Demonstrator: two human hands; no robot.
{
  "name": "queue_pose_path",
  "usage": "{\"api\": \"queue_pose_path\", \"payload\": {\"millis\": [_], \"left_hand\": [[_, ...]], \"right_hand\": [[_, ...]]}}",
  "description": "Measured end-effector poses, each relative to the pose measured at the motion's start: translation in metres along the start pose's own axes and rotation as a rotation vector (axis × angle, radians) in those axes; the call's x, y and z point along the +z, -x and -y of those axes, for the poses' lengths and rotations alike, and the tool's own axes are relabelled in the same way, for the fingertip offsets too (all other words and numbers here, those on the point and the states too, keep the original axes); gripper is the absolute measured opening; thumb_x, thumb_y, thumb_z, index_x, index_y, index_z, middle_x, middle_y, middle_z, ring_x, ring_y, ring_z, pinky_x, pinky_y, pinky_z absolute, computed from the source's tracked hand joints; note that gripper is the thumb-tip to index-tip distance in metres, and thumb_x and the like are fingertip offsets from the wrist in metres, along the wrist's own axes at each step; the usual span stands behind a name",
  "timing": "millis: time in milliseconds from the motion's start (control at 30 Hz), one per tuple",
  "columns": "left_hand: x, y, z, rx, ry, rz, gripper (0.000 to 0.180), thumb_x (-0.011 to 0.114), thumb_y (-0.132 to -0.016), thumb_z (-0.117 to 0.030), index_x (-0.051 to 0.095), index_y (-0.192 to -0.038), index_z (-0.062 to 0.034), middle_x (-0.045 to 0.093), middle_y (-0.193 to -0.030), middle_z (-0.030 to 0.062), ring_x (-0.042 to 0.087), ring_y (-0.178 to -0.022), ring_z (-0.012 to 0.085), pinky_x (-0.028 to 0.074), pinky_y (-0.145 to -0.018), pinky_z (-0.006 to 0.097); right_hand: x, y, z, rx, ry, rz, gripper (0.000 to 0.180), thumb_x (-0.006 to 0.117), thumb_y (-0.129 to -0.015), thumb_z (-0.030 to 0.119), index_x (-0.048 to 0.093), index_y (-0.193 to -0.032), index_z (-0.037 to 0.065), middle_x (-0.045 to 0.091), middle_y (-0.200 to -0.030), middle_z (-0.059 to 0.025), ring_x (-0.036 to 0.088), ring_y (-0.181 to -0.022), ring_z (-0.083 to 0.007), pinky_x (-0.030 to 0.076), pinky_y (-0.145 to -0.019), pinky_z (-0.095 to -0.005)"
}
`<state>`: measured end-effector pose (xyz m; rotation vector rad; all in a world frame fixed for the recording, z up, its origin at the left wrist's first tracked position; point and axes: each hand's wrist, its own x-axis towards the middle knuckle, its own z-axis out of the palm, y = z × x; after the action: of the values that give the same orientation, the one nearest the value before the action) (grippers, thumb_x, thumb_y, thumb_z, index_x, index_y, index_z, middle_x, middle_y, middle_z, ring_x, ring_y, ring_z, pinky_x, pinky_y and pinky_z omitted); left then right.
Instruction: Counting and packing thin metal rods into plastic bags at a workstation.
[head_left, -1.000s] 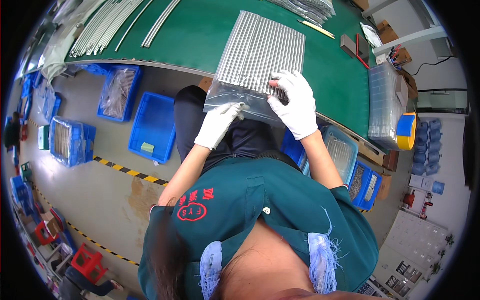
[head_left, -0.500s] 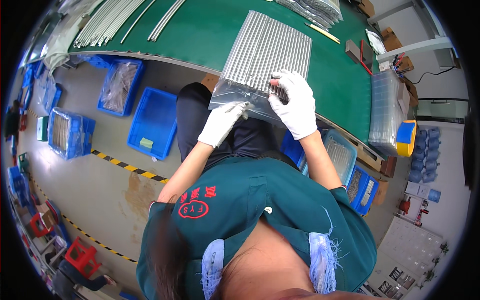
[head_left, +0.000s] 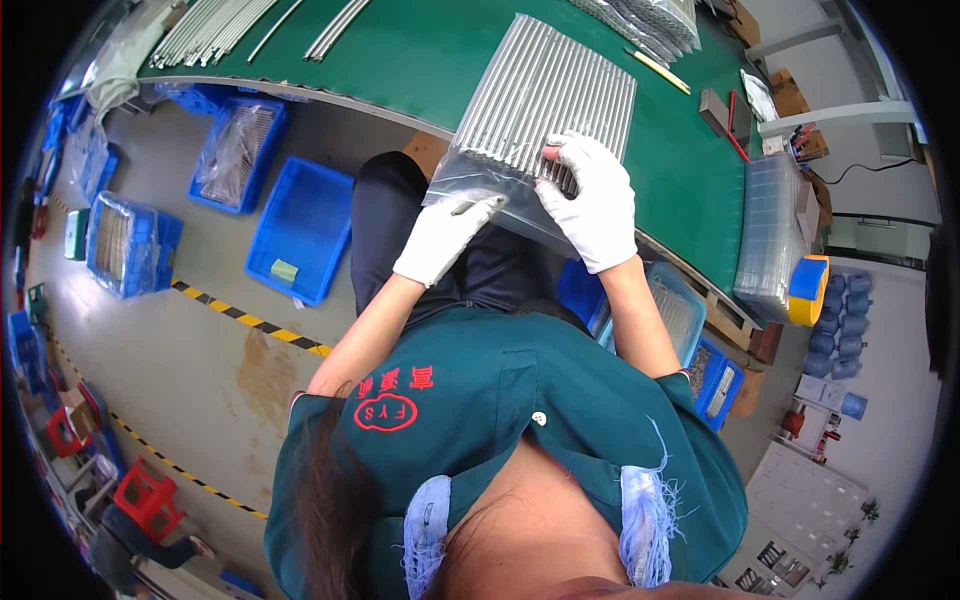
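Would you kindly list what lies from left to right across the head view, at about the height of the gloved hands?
Bin of bagged parts → empty blue bin → left hand → right hand → stack of clear trays → blue-and-yellow roll.

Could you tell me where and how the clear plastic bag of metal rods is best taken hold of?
Probably at the open near end of the clear bag, coming from the person's side: it overhangs the green table edge, while the rods lie flat farther on. The left hand and right hand grip there.
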<state>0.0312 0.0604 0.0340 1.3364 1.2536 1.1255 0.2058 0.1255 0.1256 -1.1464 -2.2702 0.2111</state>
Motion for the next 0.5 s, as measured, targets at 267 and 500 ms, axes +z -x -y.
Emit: {"api": "queue_pose_path", "payload": {"millis": [267, 500], "left_hand": [[-0.011, 0.002, -0.014, -0.108, 0.228, -0.245, 0.023, 0.052, -0.092, -0.016, 0.067, -0.103, -0.0022, 0.068, -0.099, 0.0078, 0.061, -0.091, 0.0119, 0.046, -0.081, 0.025], [-0.012, 0.001, -0.018, -0.114, 0.239, -0.215, 0.024, 0.052, -0.092, -0.017, 0.067, -0.103, -0.0012, 0.068, -0.096, 0.0068, 0.061, -0.086, 0.0106, 0.046, -0.078, 0.024]], "right_hand": [[0.001, -0.003, 0.003, 0.000, -0.005, 0.005, 0.026, 0.070, -0.066, 0.012, 0.062, -0.090, 0.007, 0.063, -0.100, -0.0084, 0.058, -0.099, -0.0276, 0.046, -0.087, -0.0376], [0.005, -0.004, 0.007, -0.003, 0.048, -0.006, 0.032, 0.070, -0.066, 0.013, 0.062, -0.097, 0.007, 0.062, -0.100, -0.0096, 0.059, -0.098, -0.0285, 0.046, -0.087, -0.0375]]}}
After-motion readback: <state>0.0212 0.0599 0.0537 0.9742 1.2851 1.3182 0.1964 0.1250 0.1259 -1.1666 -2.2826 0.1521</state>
